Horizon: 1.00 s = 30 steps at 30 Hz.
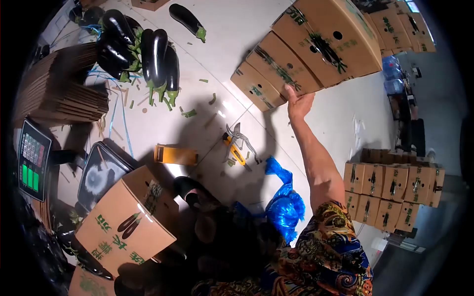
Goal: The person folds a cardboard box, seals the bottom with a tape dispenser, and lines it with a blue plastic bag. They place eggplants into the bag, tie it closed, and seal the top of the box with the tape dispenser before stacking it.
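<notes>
My right hand [299,104] is at the lower edge of a middle cardboard box [282,63], its thumb on the printed face and its fingers partly hidden at the edge. A smaller-looking box [257,89] and a large box [330,37] stand against it on either side. My left hand is not in view. On the floor below lie metal pruning shears [240,134] and a yellow-handled cutter [234,149]. An open printed carton [123,224] stands at the lower left.
Eggplants [157,59] lie at the upper left, one [186,20] apart. Folded cardboard [59,84], a scale display [33,159], a yellow box [176,155] and blue plastic [286,209] surround the work area. Stacked cartons [390,185] stand at the right.
</notes>
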{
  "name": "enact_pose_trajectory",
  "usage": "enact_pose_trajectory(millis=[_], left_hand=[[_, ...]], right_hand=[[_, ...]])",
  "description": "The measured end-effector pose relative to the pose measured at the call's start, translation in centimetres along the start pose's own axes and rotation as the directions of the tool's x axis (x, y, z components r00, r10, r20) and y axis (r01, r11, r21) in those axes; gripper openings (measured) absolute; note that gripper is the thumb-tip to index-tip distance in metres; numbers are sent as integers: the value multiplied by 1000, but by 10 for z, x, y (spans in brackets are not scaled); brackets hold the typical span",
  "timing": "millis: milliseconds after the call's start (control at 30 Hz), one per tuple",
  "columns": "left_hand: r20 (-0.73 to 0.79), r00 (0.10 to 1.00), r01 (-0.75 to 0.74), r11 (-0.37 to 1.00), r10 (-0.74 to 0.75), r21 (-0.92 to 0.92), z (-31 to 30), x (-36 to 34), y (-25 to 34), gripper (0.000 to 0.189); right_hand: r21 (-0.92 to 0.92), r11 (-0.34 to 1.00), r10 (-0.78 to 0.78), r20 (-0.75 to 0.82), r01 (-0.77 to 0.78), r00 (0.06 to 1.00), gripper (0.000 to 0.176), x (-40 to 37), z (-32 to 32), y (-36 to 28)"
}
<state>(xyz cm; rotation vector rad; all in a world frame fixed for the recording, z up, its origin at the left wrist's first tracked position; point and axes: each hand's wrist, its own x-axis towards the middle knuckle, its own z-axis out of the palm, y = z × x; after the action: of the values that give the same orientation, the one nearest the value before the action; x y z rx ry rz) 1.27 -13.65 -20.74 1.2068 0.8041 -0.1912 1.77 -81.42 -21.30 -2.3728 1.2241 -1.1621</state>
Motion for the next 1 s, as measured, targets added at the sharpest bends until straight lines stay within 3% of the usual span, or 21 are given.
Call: enact_pose_trajectory(millis=[200,300,333,367,400,433,467,500,533,600,633,700,767,800,867,900,933,1000], left_hand=[[-3,1000,-1,1000,1,9,-11,-1,4,57],[0,1000,-3,1000,3,7,-32,-10,14,57],[-12,1000,-4,1000,4,16,-42,-18,21,57],[-25,1000,-4,1000,5,30,-49,-28,29,57],[-33,999,-9,1000,10,29,-52,-35,35,57],[-41,999,-11,1000,12,28,-55,-40,40,56],[-43,999,-13,1000,14,26,-57,-44,44,56],[-53,999,-13,999,15,29,-59,-48,48,56],[-60,998,-12,999,14,36,-61,-52,52,56],[-67,998,-19,999,22,47,-67,-61,60,56],[-68,997,-20,999,23,48,-69,-62,61,56],[-70,997,-25,998,29,62,-70,-64,64,56],[-71,997,-20,996,26,81,-70,-61,67,56],[-75,997,-16,996,23,90,-71,-61,69,56],[-88,996,-11,994,20,105,-72,-61,74,56],[-98,995,-11,994,22,106,-73,-62,77,56],[-105,994,-10,993,22,114,-73,-60,81,56],[-97,995,-4,992,16,123,-73,-62,84,56]], right_hand=[[-32,981,196,125,-194,973,66,-15,8,14],[58,990,110,237,-127,965,59,-46,35,71],[-185,975,188,375,-125,908,59,-61,21,48],[-4,955,256,519,-298,815,57,-84,30,63],[-12,940,258,676,-340,690,60,-101,16,22],[64,910,288,610,-409,738,63,-133,12,-19],[124,821,289,752,-557,593,63,-150,6,-55],[122,693,127,950,-710,287,65,-156,-1,-86],[141,661,77,964,-737,254,61,-180,0,-114],[357,599,-269,933,-717,239,59,-224,9,-147],[386,662,-356,916,-643,183,61,-232,5,-179],[539,459,-532,803,-706,267,54,-259,21,-226],[456,412,-464,850,-789,249,47,-303,35,-285],[409,385,-428,873,-827,233,56,-317,40,-300],[277,463,-323,937,-842,130,67,-325,47,-305],[232,477,-247,961,-848,124,72,-331,51,-300],[83,368,-342,938,-926,-52,59,-359,87,-274],[-60,334,-208,969,-941,-136,57,-350,79,-280]])
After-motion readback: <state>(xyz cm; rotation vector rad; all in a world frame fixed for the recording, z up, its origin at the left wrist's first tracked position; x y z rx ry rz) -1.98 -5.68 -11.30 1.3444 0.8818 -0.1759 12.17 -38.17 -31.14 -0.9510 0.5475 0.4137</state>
